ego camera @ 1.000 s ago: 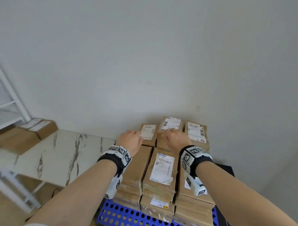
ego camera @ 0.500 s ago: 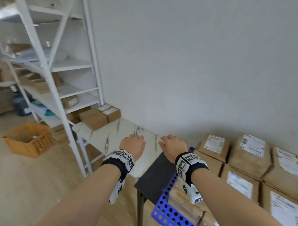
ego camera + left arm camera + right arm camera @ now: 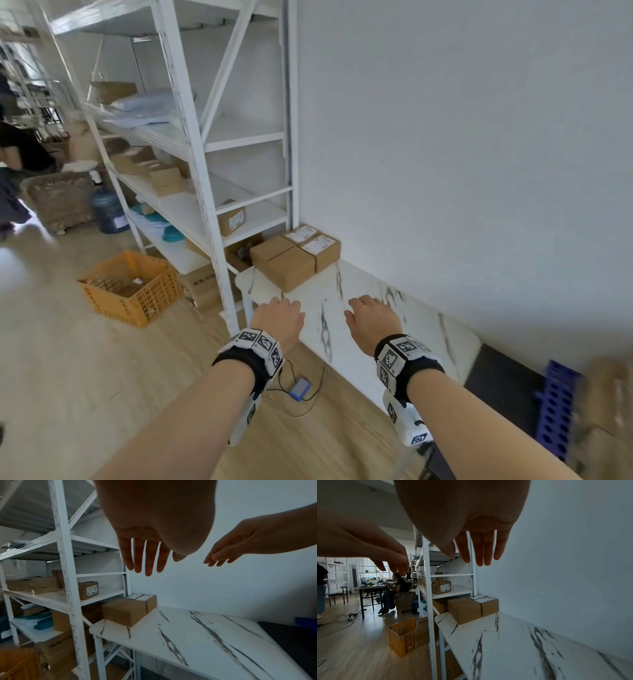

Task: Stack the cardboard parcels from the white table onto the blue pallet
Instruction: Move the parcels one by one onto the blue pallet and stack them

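A few brown cardboard parcels [image 3: 291,258] [image 3: 130,609] [image 3: 471,608] sit together at the far end of the white marble-patterned table [image 3: 370,329], against the wall. My left hand [image 3: 279,317] [image 3: 147,555] and right hand [image 3: 371,318] [image 3: 481,547] hover palm down above the near part of the table, fingers straight and holding nothing, well short of the parcels. The blue pallet [image 3: 556,407] with blurred stacked parcels [image 3: 606,411] shows at the right edge of the head view.
A white metal shelf rack [image 3: 205,164] holding boxes stands left of the table. An orange crate [image 3: 133,287] sits on the wooden floor. A black low table [image 3: 503,387] lies between the white table and the pallet. A small blue device [image 3: 299,389] with cables lies on the floor.
The view has swung left from the pallet stack to the white table. Both hands left the stacked parcels and now hover empty over the table.
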Tool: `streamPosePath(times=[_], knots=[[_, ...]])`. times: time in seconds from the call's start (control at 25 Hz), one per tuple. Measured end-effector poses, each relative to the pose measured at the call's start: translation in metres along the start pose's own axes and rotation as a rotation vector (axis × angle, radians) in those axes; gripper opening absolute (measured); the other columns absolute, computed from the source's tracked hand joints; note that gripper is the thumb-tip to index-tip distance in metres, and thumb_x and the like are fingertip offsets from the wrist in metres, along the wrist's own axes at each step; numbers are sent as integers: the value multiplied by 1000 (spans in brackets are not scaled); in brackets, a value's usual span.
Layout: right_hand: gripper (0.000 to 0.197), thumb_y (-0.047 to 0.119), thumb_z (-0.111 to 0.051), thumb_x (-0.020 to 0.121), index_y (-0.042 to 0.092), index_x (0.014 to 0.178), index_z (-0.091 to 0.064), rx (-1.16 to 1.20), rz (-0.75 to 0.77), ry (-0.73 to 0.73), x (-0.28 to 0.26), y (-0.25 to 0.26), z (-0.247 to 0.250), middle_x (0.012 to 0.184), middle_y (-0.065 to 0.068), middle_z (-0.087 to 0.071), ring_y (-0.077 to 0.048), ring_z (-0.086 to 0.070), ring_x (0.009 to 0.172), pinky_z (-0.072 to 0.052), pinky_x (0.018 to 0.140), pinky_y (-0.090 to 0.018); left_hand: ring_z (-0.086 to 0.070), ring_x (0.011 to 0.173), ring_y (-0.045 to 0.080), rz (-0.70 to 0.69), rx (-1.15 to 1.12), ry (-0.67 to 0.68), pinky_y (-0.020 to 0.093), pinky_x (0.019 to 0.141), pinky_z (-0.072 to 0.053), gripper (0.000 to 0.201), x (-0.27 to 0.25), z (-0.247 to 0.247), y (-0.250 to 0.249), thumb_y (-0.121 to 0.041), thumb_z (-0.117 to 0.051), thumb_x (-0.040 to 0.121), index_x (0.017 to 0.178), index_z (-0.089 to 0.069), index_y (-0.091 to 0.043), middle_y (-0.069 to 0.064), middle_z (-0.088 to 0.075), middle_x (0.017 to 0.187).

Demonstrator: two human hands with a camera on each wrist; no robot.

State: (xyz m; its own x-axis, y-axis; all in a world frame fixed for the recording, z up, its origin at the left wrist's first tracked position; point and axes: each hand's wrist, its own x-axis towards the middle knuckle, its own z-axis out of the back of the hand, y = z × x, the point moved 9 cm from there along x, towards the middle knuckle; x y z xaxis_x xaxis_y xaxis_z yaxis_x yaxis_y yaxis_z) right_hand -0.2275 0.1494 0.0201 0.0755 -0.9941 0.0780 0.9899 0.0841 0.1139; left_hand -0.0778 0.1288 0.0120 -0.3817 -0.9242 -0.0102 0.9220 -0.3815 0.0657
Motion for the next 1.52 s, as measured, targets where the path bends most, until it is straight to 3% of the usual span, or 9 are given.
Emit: streamPosePath(times=[0.2,0.52,0.76,0.96,1.16,1.32,1.52], knots=[[40,31,-26,101,13,129,-48,5,10,36,89,39,-41,130,-7,-54,-24,-51,118,-40,97,-36,-50,113,26,6,34,21,37,89,-45,36,60,-27,79,-30,-23,102,122,-46,-11,8,-55,121],[40,32,-28,101,13,131,-47,96,-35,113,240,39,-108,131,-7,-53,-24,-50,118,-41,99,-36,-51,109,25,-32,30,91,37,87,-47,35,204,-83,149,-31,-21,102,119,-45,-12,7,-55,118],[39,32,-32,101,13,133,-45,235,-192,259,311,27,-166,132,-8,-51,-25,-49,120,-43,96,-37,-50,113,25,-57,-74,217,39,86,-50,36,274,-139,197,-30,-25,101,135,-36,-20,6,-54,122],[50,31,-40,99,13,145,-29,437,-366,352,346,29,-218,143,-8,-44,-25,-44,129,-40,105,-40,-55,111,26,-80,-265,351,41,87,-49,36,332,-183,235,-29,-30,100,135,-39,-21,6,-55,125],[68,31,-53,95,13,149,-16,773,-711,376,352,28,-261,149,-10,-37,-27,-43,133,-38,108,-41,-57,111,25,-58,-507,478,34,90,-45,37,372,-210,256,-26,-37,100,135,-43,-14,9,-58,126],[68,22,-59,92,11,148,-22,986,-953,266,353,22,-276,146,-11,-40,-28,-43,131,-40,107,-41,-54,119,23,-40,-727,539,35,100,-43,38,381,-231,255,-30,-40,99,132,-47,-12,6,-57,131],[65,0,-59,86,13,144,-33,1116,-1083,150,354,19,-289,139,-12,-49,-29,-51,124,-45,102,-46,-54,118,25,-21,-904,598,39,100,-44,34,389,-248,254,-22,-45,98,130,-50,-9,10,-58,126]])
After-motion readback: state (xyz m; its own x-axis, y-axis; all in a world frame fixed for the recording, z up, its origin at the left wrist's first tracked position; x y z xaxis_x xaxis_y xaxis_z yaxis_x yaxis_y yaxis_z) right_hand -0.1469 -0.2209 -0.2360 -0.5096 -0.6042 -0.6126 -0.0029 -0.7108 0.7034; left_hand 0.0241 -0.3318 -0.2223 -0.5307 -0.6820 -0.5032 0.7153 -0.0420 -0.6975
